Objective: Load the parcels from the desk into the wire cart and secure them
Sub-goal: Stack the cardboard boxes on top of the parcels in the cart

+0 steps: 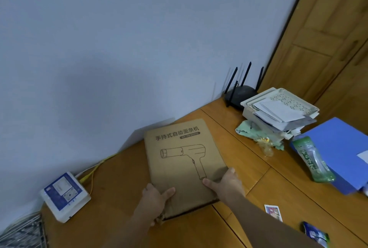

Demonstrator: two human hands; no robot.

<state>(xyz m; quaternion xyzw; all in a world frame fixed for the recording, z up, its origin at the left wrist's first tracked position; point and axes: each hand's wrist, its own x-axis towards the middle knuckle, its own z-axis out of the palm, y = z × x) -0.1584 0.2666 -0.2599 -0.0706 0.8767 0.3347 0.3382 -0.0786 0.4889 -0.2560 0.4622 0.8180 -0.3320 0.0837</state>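
A flat brown cardboard parcel (183,160) printed with a hand-held machine drawing lies on the wooden desk (249,186) against the wall. My left hand (154,200) grips its near left corner, thumb on top. My right hand (227,185) grips its near right edge, thumb laid on the lid. A white and blue box (64,196) sits at the desk's left end. The wire cart (22,231) shows only as a mesh corner at the bottom left.
At the back right stand a black router (240,93), a stack of cream trays with papers (280,111) and a green cloth (253,131). A blue folder (338,152) with a green packet (312,160) lies right. Yellow cables (93,170) run along the wall.
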